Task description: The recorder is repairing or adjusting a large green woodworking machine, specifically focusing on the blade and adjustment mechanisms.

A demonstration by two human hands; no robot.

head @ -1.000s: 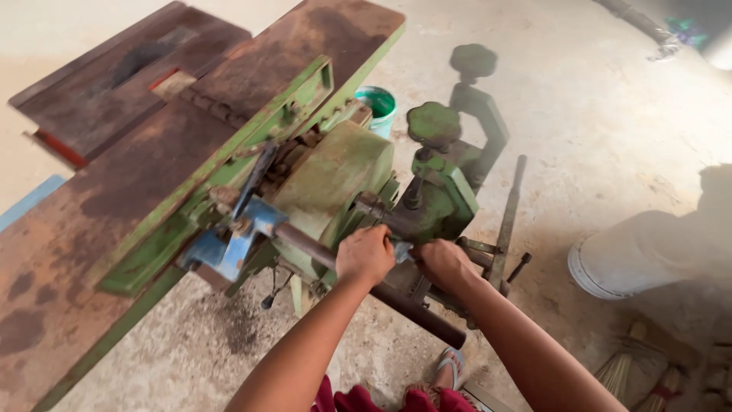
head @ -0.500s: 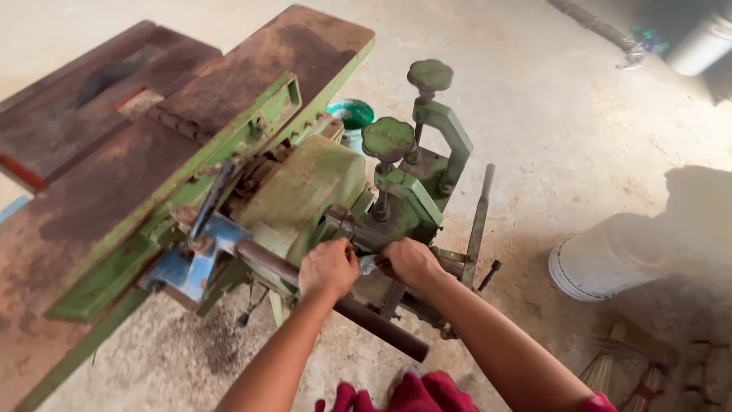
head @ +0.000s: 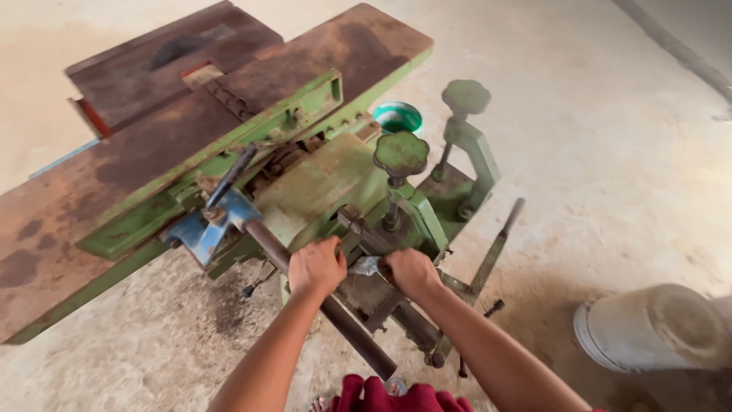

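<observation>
A green woodworking machine (head: 320,183) with rusty brown tables (head: 152,145) stands on a concrete floor. My left hand (head: 315,266) is closed around a dark round steel bar (head: 347,324) that runs from a blue bracket (head: 204,225) toward me. My right hand (head: 410,272) grips a small grey metal piece (head: 366,265) against the machine's side attachment, just below a green round handwheel (head: 401,152). The two hands are close together. A second handwheel (head: 466,97) stands further back.
A white bucket (head: 648,328) lies on the floor at the right. A small green bowl (head: 397,117) sits behind the machine. A loose metal rod (head: 496,248) leans by the machine's base. Red cloth (head: 381,395) shows at the bottom edge.
The view has shifted so the machine sits more central and larger. Both hands stay in the same place on the bar and the metal piece.
</observation>
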